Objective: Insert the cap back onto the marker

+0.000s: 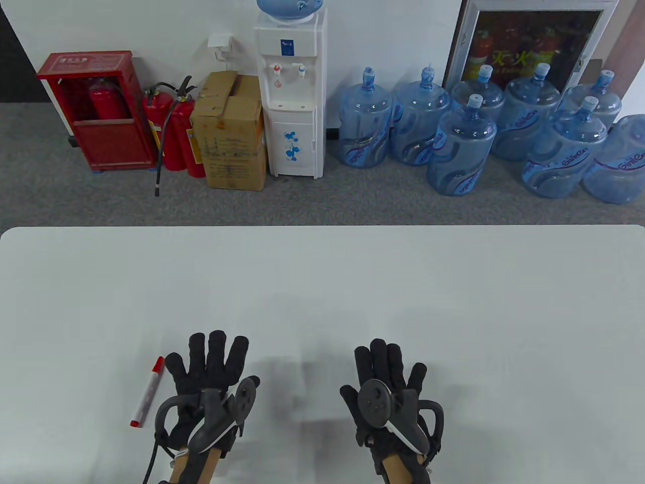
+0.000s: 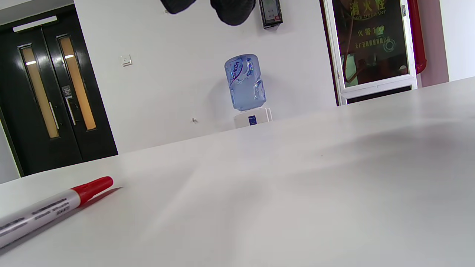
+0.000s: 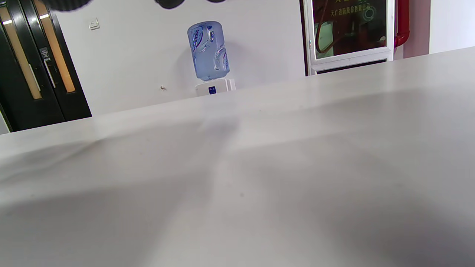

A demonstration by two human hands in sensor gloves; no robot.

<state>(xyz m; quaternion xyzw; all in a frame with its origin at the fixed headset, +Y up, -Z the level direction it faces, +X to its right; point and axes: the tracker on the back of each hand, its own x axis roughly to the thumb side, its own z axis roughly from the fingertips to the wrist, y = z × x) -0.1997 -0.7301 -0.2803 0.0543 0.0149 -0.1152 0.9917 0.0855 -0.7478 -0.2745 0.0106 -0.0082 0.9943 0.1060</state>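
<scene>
A white marker (image 1: 147, 392) with a red cap (image 1: 158, 365) on its far end lies on the white table (image 1: 352, 282), just left of my left hand. The left wrist view shows the marker (image 2: 41, 213) lying flat with the red cap (image 2: 92, 188) on it. My left hand (image 1: 214, 365) lies flat on the table with fingers spread, holding nothing. My right hand (image 1: 388, 370) lies flat with fingers spread, holding nothing. In both wrist views only fingertips (image 2: 233, 11) show at the top edge.
Beyond the table's far edge stand a water dispenser (image 1: 292, 96), several blue water jugs (image 1: 461, 146), a cardboard box (image 1: 232, 131) and red fire extinguishers (image 1: 174, 131). They are on the floor, away from the hands.
</scene>
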